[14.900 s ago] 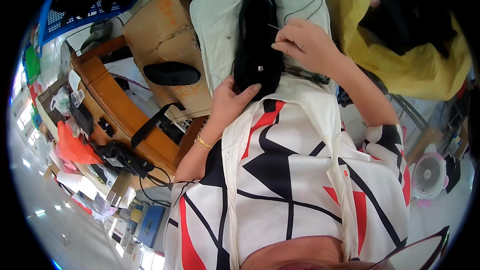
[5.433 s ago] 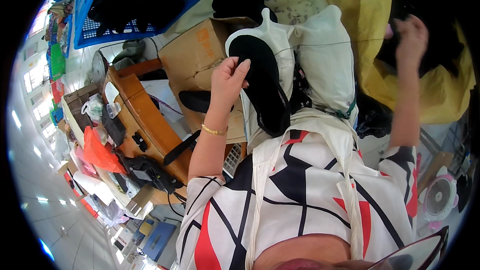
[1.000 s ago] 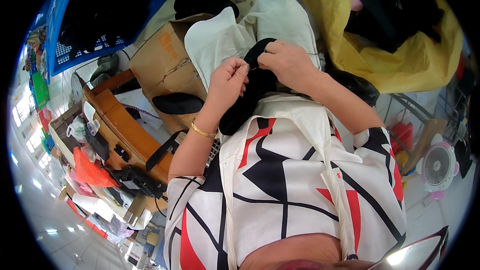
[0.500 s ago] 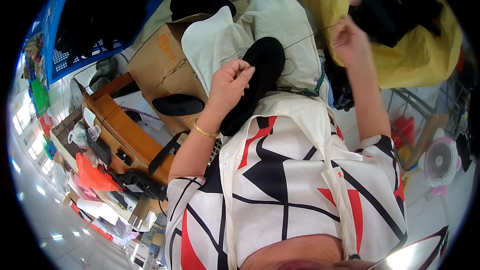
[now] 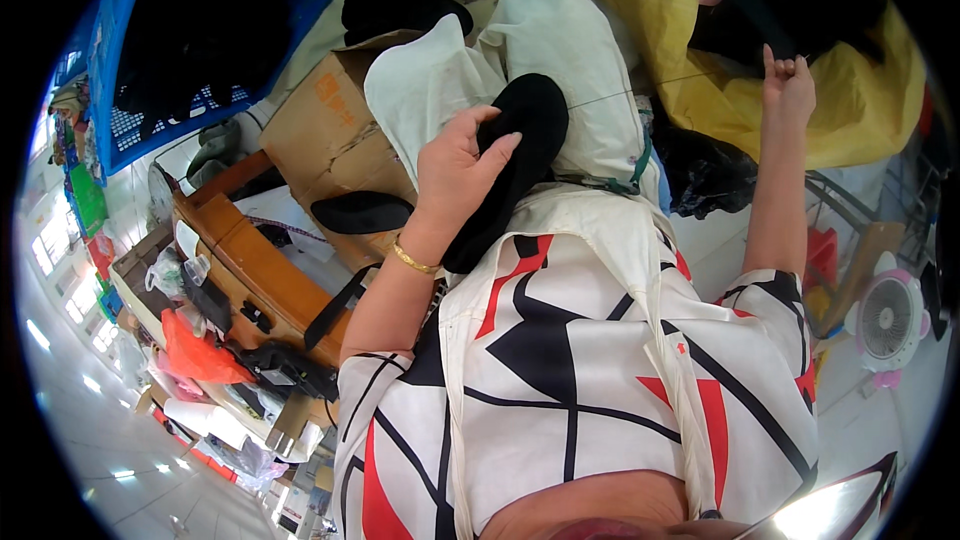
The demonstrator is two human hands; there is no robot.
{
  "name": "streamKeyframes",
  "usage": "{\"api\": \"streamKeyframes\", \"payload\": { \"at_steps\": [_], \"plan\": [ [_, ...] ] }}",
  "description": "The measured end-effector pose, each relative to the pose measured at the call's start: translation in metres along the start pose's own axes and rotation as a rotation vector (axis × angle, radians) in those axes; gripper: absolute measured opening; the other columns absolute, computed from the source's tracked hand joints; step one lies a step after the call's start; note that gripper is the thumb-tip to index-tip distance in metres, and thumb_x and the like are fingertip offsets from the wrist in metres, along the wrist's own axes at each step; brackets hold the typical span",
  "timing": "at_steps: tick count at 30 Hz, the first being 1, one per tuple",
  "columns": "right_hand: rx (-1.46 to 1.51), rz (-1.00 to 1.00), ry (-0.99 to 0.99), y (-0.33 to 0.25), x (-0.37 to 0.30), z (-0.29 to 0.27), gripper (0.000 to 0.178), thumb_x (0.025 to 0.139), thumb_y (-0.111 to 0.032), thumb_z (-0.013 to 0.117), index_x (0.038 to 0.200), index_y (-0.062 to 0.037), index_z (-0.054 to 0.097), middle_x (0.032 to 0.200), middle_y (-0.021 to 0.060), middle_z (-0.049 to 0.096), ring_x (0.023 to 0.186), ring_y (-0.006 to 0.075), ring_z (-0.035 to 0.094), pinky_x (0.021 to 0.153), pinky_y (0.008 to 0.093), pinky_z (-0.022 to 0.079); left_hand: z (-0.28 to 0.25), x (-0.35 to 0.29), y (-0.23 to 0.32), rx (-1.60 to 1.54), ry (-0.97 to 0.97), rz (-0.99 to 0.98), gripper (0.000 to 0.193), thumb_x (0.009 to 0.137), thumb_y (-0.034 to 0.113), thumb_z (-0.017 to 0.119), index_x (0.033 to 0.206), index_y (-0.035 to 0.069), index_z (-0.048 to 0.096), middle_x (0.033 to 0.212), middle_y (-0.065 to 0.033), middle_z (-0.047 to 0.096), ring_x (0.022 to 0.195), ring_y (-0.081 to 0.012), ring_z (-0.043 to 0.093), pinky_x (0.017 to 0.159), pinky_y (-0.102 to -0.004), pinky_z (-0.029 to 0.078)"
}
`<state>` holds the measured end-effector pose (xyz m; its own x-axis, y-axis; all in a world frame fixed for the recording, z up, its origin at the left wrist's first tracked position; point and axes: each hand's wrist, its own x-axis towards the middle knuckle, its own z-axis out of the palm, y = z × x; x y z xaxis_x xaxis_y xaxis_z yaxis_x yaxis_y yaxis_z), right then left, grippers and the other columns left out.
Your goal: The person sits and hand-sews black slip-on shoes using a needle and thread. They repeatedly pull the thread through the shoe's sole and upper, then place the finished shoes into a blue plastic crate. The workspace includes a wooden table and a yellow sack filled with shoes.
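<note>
A black sole-shaped cloth piece [image 5: 530,125], like a slipper, lies tilted over the apron on my lap. My left hand [image 5: 465,165] grips its near side, thumb on top and fingers curled at the edge. From its right edge a thin dark thread [image 5: 655,83] stretches taut toward my right hand [image 5: 788,90]. That hand is raised far out to the right with most fingers curled in a pinch and one finger pointing up. Whether a needle sits in the pinch is too small to tell. A second black sole-shaped piece [image 5: 362,211] rests beside the cardboard box.
The cardboard box [image 5: 320,130] stands left of my lap, below a blue plastic crate [image 5: 170,130] of dark items. A yellow bag [image 5: 650,0] with black pieces is at the upper right. A brown wooden table [image 5: 260,260] is at left, a small fan [image 5: 888,315] at right.
My right hand has moved outward to the right, drawing the thread longer. My left hand's thumb and fingers have shifted slightly on the black piece, which stays nearly in place.
</note>
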<state>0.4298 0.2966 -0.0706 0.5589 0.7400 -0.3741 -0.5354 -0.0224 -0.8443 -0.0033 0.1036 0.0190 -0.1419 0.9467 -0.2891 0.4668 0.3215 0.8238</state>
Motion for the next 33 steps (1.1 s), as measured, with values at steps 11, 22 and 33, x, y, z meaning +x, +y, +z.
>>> {"api": "streamKeyframes", "payload": {
  "at_steps": [11,22,33],
  "plan": [
    [-0.047,-0.052,-0.069,-0.039,0.012,-0.008,0.015,0.098,-0.001,0.051,0.084,0.0001,0.049,0.067,0.005,0.045,0.058,0.0157,0.047,0.098,0.0631,0.05,0.005,0.016,-0.014,0.111,0.082,0.207,0.021,0.077,0.016,0.076,0.09,0.0,0.071,0.094,-0.0109,0.064,0.08,-0.0232,0.061,0.067,-0.0317,0.05],
    [-0.919,-0.51,-0.214,-0.043,-0.036,-0.006,0.018,0.098,-0.013,0.059,0.112,-0.0014,0.06,0.095,0.0059,0.065,0.08,0.0116,0.064,0.072,0.025,0.052,0.007,0.017,-0.037,-0.243,-0.037,-0.014,0.015,0.085,0.011,0.072,0.095,0.0,0.071,0.102,-0.0026,0.063,0.08,-0.0096,0.052,0.073,-0.0228,0.042],
    [-1.037,-0.76,-1.412,0.062,-0.224,0.069,0.017,0.08,-0.016,0.074,0.088,-0.0079,0.062,0.08,0.0101,0.055,0.074,0.0309,0.057,0.066,0.0405,0.048,-0.013,-0.003,0.007,0.08,0.031,-0.017,0.021,0.088,0.02,0.073,0.09,-0.001,0.07,0.076,-0.0031,0.063,0.063,-0.0116,0.052,0.061,-0.0259,0.045]
  ]
}}
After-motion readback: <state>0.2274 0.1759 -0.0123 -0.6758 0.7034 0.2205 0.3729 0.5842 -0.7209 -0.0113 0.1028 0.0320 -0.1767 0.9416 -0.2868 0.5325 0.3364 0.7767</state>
